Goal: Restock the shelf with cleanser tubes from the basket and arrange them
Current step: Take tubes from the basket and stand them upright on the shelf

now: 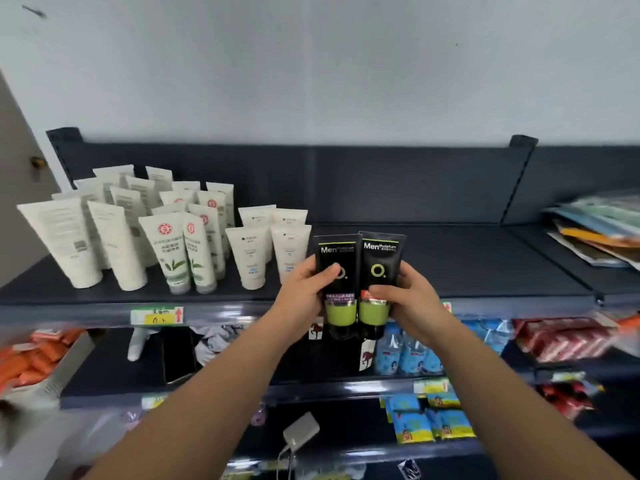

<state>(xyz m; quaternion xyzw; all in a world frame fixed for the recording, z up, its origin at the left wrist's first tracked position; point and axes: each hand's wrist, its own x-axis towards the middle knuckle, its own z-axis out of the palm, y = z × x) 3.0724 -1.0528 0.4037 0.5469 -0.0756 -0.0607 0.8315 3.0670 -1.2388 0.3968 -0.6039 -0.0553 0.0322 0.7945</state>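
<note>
Holding two black tubes side by side, one per hand, both hands closing round them. The left hand (304, 289) is gripping the left black tube (337, 258), thumb lying across its front. The right hand (412, 299) is gripping the right black tube (381, 258), fingers wrapping its lower body. The tubes are touching along their inner edges.

Both are standing upright, long axis vertical, black caps pointing down, flat crimped ends pointing up, printed fronts facing the camera. Both are showing "Men" in white, the right one reading "Mentholatum", plus a green ring mark mid-body and a lime band above the cap. The left one is carrying a purple strip, text too small to read; the right one is carrying a red strip reading "CONTROL".

They are hanging in front of the front lip of the top shelf (467, 271), caps dipping below it. Further left on that lip, a price tag (157, 315) is showing a red up-arrow.

Just left of the pair, small white tubes (251, 254) are standing cap-down on the shelf. Next come leaf-print tubes (173, 251) wearing a red round seal, then plain white tubes (69, 237), leaning slightly. The dark back panel (398, 181) is running behind.
</note>
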